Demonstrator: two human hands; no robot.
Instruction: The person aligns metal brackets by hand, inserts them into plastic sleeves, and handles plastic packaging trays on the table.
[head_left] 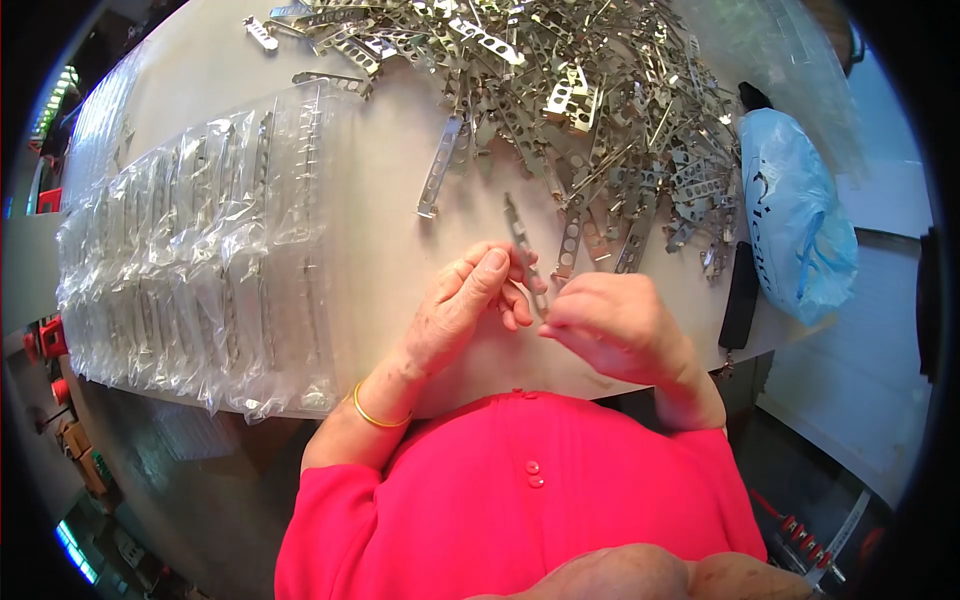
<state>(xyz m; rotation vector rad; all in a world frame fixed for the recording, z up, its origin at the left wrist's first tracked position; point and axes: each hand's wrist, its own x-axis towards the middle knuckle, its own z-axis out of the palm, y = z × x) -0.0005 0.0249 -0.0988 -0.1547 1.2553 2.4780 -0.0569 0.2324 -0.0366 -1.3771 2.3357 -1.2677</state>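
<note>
Close above the near edge of the table (378,215), both hands meet on one perforated metal strip (519,235), its far end pointing toward the table's far edge. The left hand (462,305) grips it with the thumb uppermost and fingers curled, its forearm angling in from the near left past a gold bangle (380,412). Back upward, the right hand (625,325) bends inward, fingertips pinched on the strip's near end. More perforated strips (600,130) heap toward the far right corner; clear plastic sleeves (200,270) cover the left side.
</note>
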